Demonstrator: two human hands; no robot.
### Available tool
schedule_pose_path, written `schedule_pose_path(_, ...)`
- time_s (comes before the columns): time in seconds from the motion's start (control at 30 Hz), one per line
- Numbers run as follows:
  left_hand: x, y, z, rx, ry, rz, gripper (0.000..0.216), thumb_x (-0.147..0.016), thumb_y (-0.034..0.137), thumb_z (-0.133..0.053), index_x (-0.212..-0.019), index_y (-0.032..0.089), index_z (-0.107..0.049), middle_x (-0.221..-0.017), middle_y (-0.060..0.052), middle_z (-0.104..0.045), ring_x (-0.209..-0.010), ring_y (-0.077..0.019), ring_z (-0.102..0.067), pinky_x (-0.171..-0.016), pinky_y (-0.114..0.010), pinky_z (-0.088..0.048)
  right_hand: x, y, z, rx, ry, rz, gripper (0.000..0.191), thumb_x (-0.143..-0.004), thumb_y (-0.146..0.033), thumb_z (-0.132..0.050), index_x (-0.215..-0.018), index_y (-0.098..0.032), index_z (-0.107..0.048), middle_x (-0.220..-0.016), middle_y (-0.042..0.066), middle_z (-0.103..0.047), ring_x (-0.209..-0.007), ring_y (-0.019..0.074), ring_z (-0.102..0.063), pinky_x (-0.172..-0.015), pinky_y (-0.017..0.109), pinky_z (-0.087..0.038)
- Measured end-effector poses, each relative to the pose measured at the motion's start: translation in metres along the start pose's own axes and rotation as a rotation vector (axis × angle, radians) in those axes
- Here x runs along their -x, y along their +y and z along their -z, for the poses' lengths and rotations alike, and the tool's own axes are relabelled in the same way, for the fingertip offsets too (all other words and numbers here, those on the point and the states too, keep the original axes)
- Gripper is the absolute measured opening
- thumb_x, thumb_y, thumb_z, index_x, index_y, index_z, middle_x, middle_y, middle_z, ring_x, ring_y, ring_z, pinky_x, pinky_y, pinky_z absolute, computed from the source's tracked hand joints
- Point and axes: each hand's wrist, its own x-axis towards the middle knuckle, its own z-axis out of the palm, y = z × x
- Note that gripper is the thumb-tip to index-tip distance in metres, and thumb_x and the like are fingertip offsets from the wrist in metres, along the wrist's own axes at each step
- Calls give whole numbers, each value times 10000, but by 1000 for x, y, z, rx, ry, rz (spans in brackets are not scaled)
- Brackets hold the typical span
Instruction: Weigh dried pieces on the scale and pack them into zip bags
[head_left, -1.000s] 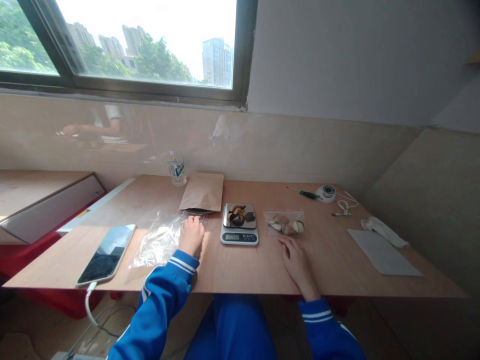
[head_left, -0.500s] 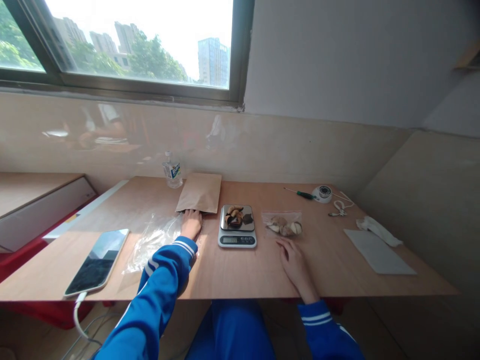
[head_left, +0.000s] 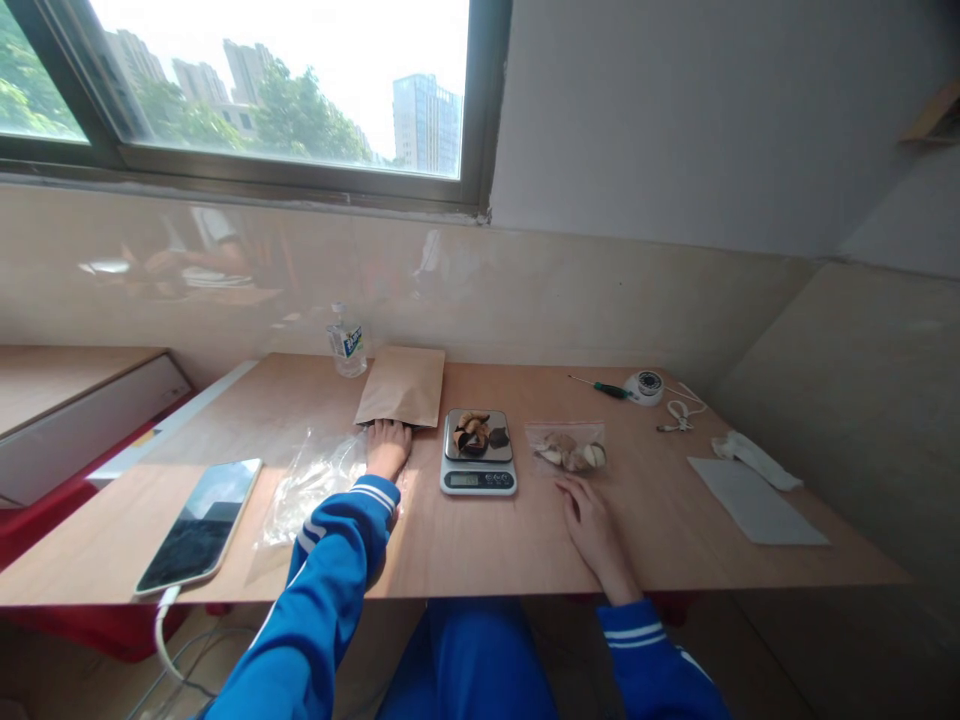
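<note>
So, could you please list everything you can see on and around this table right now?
paper bag: one, brown, flat at the table's back, left of centre
kitchen scale: one, silver, centre, with brown pieces on its plate
clear bag of pieces: one, right of the scale
empty plastic bags: clear, crumpled, left of centre
phone: one, dark screen, left front, cable plugged in
water bottle: one, clear, behind the paper bag
screwdriver: one, green handle, back right
white sheet: one, far right
table: one, light wood
left hand: at the paper bag's near edge
right hand: flat on the table, empty
</note>
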Motion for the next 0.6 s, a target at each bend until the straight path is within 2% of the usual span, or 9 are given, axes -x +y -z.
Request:
schedule_pose_path(0.1,-3,0,2,12,-37,-50,387,-892,255,-316,-882,125,-680,-1008,-176,-647,-1027,-311,-502,-857,-424,-320,-11,-13,4,-75,88,31,305,-869,-201,-385,-1037,-225,-639,-1109,83,-607,-1057,224,-552,-937,436,-431)
schedule_pose_path(0.17,-4,0,3,18,-53,-64,388,-892,258,-316,-864,139,-684,-995,-160,-660,-1015,-309,-508,-855,-427,-316,-26,-27,1,-148,96,75,317,-888,-208,-366,-1075,-229,-621,-1145,80,-597,-1102,212,-531,-975,433,-406)
schedule_pose_path(0.3,-4,1,5,20,-46,-60,389,-892,244,-300,-906,125,-670,-1011,-161,-657,-1027,-308,-506,-859,-426,-312,-63,-57,-22,-164,-122,187,367,-915,-262,-356,-1241,-244,-524,-1357,70,-466,-1246,201,-427,-1033,414,-358)
schedule_pose_path(0.37,-4,1,5,19,-38,-59,389,-894,242,-292,-921,115,-659,-1016,-164,-651,-1031,-310,-505,-867,-428,-312,-78,-67,-36,-116,-197,216,383,-919,-283,-356,-1271,-243,-501,-1376,68,-452,-1271,213,-398,-1040,424,-344)
schedule_pose_path(0.47,-3,1,5,21,-30,-64,375,-895,238,-293,-930,114,-646,-1006,-160,-646,-1030,-301,-512,-878,-420,-317,-88,-67,-48,-36,-212,205,338,-921,-293,-351,-1162,-223,-578,-1256,83,-553,-1188,232,-470,-985,426,-381)
schedule_pose_path(0.53,-3,1,4,25,-20,-63,364,-896,233,-293,-937,120,-637,-1005,-158,-639,-1032,-290,-515,-885,-407,-323,-88,-59,-47,9,-180,171,315,-924,-292,-338,-1021,-205,-625,-1085,92,-620,-1043,229,-545,-902,402,-427)
schedule_pose_path(0.6,-4,1,3,28,-6,-55,349,-895,228,-296,-956,122,-622,-1028,-160,-623,-1045,-286,-508,-893,-396,-328,-83,-49,-40,37,-139,123,318,-923,-291,-329,-910,-192,-631,-935,90,-625,-891,216,-575,-807,374,-457)
